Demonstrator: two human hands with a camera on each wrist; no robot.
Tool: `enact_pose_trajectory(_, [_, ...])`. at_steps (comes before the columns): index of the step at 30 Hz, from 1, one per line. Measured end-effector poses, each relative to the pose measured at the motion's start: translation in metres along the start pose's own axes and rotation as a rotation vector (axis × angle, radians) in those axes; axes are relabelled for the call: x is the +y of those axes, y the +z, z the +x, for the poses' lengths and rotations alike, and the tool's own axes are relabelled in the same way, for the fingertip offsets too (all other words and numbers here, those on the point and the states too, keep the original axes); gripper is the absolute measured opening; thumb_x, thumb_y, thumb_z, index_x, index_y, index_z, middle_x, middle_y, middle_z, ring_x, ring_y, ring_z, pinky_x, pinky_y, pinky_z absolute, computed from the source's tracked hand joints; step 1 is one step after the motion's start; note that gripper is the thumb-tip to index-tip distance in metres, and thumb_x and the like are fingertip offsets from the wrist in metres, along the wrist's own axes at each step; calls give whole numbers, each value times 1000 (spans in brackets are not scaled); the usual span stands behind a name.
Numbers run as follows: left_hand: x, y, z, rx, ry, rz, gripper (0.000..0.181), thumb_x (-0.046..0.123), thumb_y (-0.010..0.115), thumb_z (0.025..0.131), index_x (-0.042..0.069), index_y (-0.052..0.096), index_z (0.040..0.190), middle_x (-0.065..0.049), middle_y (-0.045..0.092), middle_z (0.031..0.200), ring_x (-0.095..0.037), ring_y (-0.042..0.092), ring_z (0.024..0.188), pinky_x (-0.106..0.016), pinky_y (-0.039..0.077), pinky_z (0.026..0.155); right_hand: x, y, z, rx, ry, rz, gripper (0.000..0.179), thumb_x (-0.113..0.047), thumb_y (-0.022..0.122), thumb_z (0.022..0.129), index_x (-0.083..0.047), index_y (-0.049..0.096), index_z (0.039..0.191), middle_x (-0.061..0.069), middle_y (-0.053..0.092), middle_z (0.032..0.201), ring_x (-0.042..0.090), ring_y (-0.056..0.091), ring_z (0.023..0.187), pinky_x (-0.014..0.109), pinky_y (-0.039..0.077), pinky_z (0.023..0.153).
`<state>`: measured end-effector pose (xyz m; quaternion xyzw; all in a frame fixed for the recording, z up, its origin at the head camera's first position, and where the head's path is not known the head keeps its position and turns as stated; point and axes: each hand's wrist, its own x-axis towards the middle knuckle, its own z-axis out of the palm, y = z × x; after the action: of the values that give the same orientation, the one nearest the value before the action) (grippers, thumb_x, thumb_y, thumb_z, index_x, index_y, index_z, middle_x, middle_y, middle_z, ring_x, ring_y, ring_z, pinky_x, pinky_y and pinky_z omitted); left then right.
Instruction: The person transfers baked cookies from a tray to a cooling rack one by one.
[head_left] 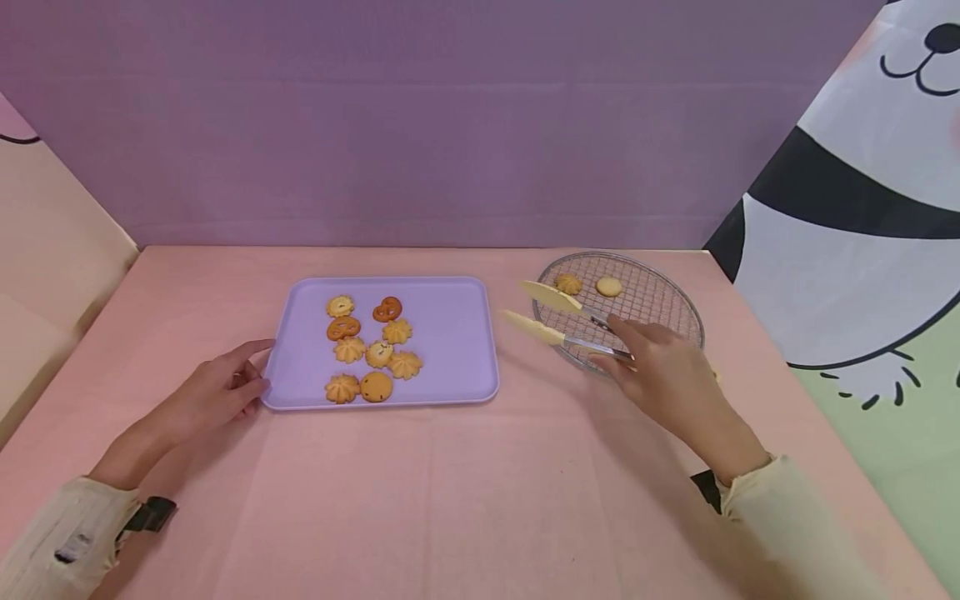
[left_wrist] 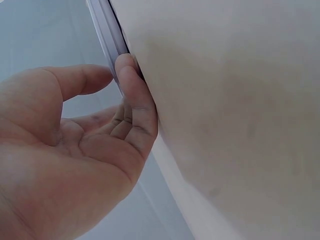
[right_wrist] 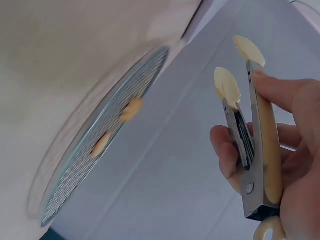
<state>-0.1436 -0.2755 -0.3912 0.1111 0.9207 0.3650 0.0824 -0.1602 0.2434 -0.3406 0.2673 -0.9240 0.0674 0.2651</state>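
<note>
At the near left corner of the lilac tray [head_left: 450, 333], my left hand [head_left: 213, 392] holds the rim between thumb and fingers. The left wrist view shows its thumb [left_wrist: 90, 80] against the tray edge [left_wrist: 107, 30]. Several cookies lie on the tray's left half, among them pretzel-shaped ones [head_left: 387, 309], ridged swirls [head_left: 405, 364] and a round dotted cookie [head_left: 376, 387]. My right hand [head_left: 663, 375] grips metal tongs [head_left: 600, 346] with cream tips. The tips point left, spread apart with nothing between them, above the space between tray and rack.
A round wire rack [head_left: 660, 304] stands at the right, partly hidden by the right hand. On it lie a swirl cookie [head_left: 568, 284] and a plain round cookie [head_left: 609, 287]. A pink cloth [head_left: 450, 500] covers the table, and a purple panel [head_left: 420, 150] rises behind it.
</note>
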Motion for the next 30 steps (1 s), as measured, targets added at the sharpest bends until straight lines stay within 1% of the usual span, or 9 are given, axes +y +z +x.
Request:
enact_pose_trajectory(3, [0,0,0,-4,2,-1,55,4,54,87,2,30,136,-10,53,79,-14,52,59,-25,48,52,-12,0,1,-12,-36,33,65,-40,74,68,-2,56,117,17,63,102,32,61,89,45,49,73])
enact_pose_trajectory(8, [0,0,0,-7,7,-3,55,4,55,87,2,30,136,-10,53,80,-14,52,59,-25,48,52,-29,-1,1,-53,-58,86,78,-47,73,65,-2,50,123,17,59,111,32,58,96,46,47,80])
enact_pose_trajectory(13, [0,0,1,-4,15,6,54,4,54,87,2,30,135,-10,53,79,-14,52,59,-25,48,52,-40,-1,5,-71,-87,90,78,-51,71,66,-3,50,124,15,58,113,30,58,96,44,47,80])
enact_pose_trajectory(15, [0,-1,0,-3,8,3,54,5,55,87,2,30,135,-10,53,80,-13,52,60,-24,48,52,-44,1,8,-86,-96,72,78,-54,68,67,-5,49,125,15,58,110,30,58,94,43,48,78])
enact_pose_trajectory(17, [0,-1,0,-5,5,0,54,4,54,87,2,30,136,-10,53,80,-13,52,60,-24,47,52,-47,4,11,-94,-102,50,79,-58,64,67,-6,49,124,13,59,107,28,59,91,42,50,73])
enact_pose_trajectory(21, [1,-2,-1,-5,2,-1,54,5,54,87,2,30,136,-10,53,80,-13,52,60,-24,47,52,-53,11,15,-96,-101,6,82,-68,58,66,-9,50,123,8,59,94,21,58,77,36,50,55])
enact_pose_trajectory(24, [1,-2,-1,-3,5,3,54,5,54,87,2,30,135,-10,53,79,-13,52,60,-24,46,51,-58,17,18,-103,-91,-3,84,-72,56,65,-10,50,122,4,56,88,17,55,70,34,46,47])
enact_pose_trajectory(28, [1,-1,-1,-5,-5,6,54,5,54,87,3,31,136,-10,53,79,-13,52,60,-24,47,52,-63,24,24,-123,-96,-8,84,-73,55,65,-9,50,119,4,56,85,17,55,69,33,46,47])
enact_pose_trajectory(30, [1,-1,-1,-7,-9,7,54,5,54,87,3,30,136,-10,53,80,-14,52,60,-24,47,52,-65,27,27,-135,-110,-18,80,-71,55,66,-8,50,115,4,55,82,17,54,66,32,45,46])
